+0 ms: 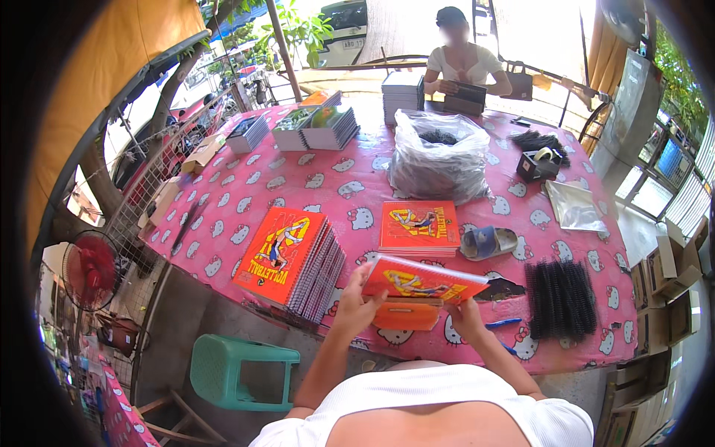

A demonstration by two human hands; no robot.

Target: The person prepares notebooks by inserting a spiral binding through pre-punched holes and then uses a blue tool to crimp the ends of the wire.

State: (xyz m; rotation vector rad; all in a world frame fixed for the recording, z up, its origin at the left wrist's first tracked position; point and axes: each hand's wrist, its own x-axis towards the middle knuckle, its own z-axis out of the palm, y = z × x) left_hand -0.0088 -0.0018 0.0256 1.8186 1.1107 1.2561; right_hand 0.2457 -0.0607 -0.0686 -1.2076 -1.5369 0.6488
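Note:
My left hand (356, 304) and my right hand (467, 316) hold a thin stack of orange notebooks (423, 280) by its two ends, lifted a little above the pink patterned table (246, 194) near its front edge. An orange block-like thing (407, 315) sits right under the stack. A tall pile of orange spiral-bound notebooks (289, 257) stands to the left of my left hand. A shorter pile of the same notebooks (418, 227) lies just beyond the held stack. A row of black spiral binding coils (560, 296) rests to the right of my right hand.
A clear bag of black coils (438, 158) sits mid-table, a sandal (488, 242) beside the short pile. Farther off: a tape dispenser (538, 162), stacks of notebooks (316, 128), a seated person (463, 59). A green stool (242, 371) and red fan (93, 270) stand lower left; cardboard boxes (666, 283) right.

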